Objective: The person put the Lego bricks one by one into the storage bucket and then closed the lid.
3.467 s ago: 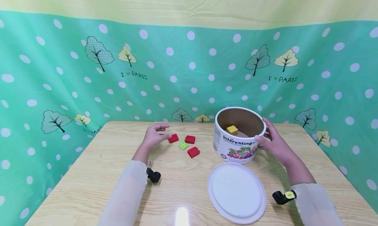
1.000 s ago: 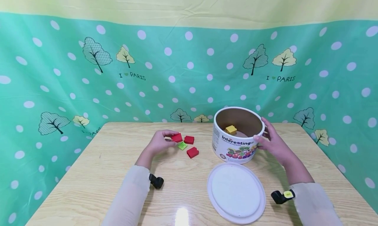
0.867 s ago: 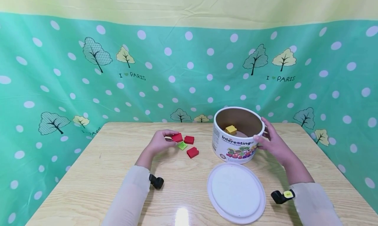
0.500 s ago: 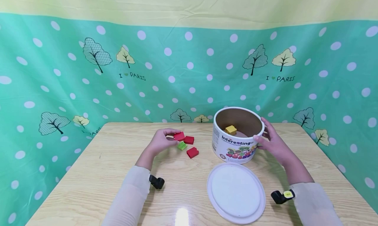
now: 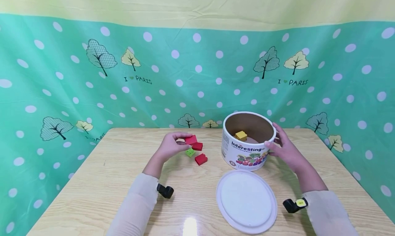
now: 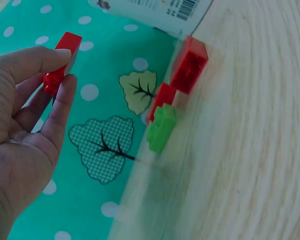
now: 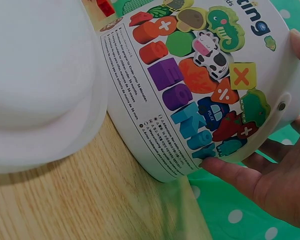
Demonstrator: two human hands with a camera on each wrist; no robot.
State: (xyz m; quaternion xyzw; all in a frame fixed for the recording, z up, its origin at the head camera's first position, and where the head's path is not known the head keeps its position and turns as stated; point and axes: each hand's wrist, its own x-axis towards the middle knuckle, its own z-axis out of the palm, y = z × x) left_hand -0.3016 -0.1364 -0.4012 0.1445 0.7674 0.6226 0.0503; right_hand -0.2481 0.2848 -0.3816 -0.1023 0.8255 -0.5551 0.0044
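Observation:
My left hand (image 5: pixel 168 147) pinches a red toy brick (image 6: pixel 70 60) between thumb and fingers, above the table in the left wrist view. Just below and beside it are a second red brick (image 5: pixel 197 146), a green brick (image 5: pixel 190 152) and a third red brick (image 5: pixel 201 159). With the thumb on the outside, my right hand (image 5: pixel 287 150) holds the right side of a white printed bucket (image 5: pixel 229 148). Its mouth faces up, and a yellow brick (image 5: pixel 241 136) lies inside. Part of the bucket's inside is hidden by its front wall.
A round white lid (image 5: pixel 247 201) lies on the wooden table (image 5: pixel 102 181) in front of the bucket. Behind the table's back edge hangs a green dotted curtain (image 5: pixel 172 102).
My left hand has reached the red brick, taken hold of it and lifted it, moving slightly right toward the other bricks. The right hand and the bucket stay put.

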